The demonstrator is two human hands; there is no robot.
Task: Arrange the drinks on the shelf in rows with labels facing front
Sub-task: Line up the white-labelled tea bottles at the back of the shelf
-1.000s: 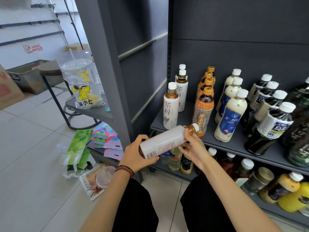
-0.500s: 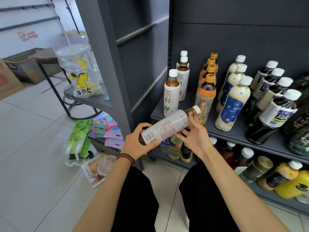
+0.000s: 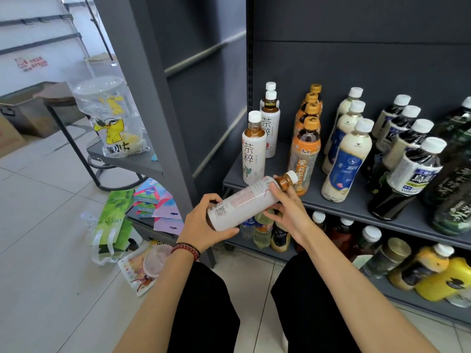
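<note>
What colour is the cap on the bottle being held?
White. The cap of the held bottle shows best in the head view.

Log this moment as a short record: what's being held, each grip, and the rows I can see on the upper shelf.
Held item: white tea bottle, tilted, cap end toward the shelf, QR-code side up
Left grip: wraps the base end
Right grip: fingers curled round the shoulder, below the neck
Upper shelf: bottles in front-to-back rows
Leftmost row: three matching white tea bottles, front label facing out
Next rows: orange-capped tea, milk tea, dark oolong
</note>
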